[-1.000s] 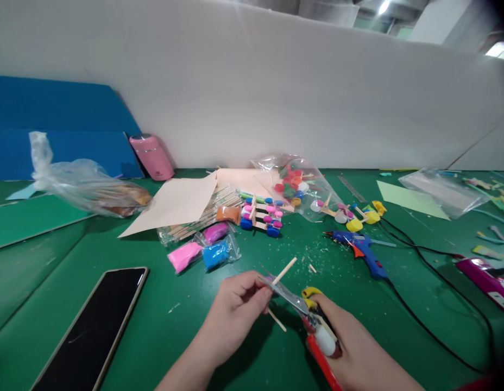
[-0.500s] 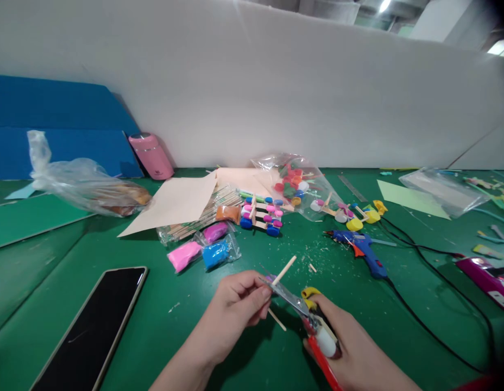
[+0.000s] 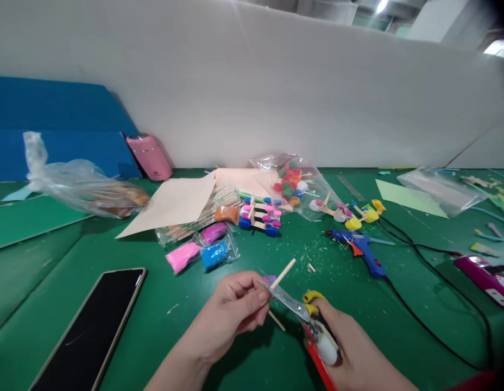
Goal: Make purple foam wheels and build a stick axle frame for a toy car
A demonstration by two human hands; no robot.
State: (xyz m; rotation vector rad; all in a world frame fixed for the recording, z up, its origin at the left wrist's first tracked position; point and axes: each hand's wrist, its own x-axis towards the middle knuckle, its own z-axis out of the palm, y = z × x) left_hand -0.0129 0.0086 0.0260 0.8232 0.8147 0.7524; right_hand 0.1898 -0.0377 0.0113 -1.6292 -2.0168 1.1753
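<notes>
My left hand (image 3: 235, 307) pinches a thin wooden stick (image 3: 285, 272) between thumb and fingers. One end of the stick points up and away; a thin length of wood also shows below the hand. My right hand (image 3: 353, 345) is wrapped round a pair of scissors (image 3: 290, 304) with red and yellow-black handles. The blades lie across the stick, close to my left fingertips. How far the blades are parted is hard to make out. A small cut piece of wood (image 3: 312, 267) lies on the table just beyond, among pale crumbs.
A blue glue gun (image 3: 360, 248) with a black cord lies right. Small stick-and-cap models (image 3: 260, 214) stand mid-table, behind bagged clay packets (image 3: 214, 254). A phone (image 3: 91, 328) lies at left. Behind are paper sheets (image 3: 170, 206), a bag of caps (image 3: 293, 182) and a pink flask (image 3: 149, 157).
Both hands, the stick and the scissors keep nearly the same place. The whole view has shifted very slightly.
</notes>
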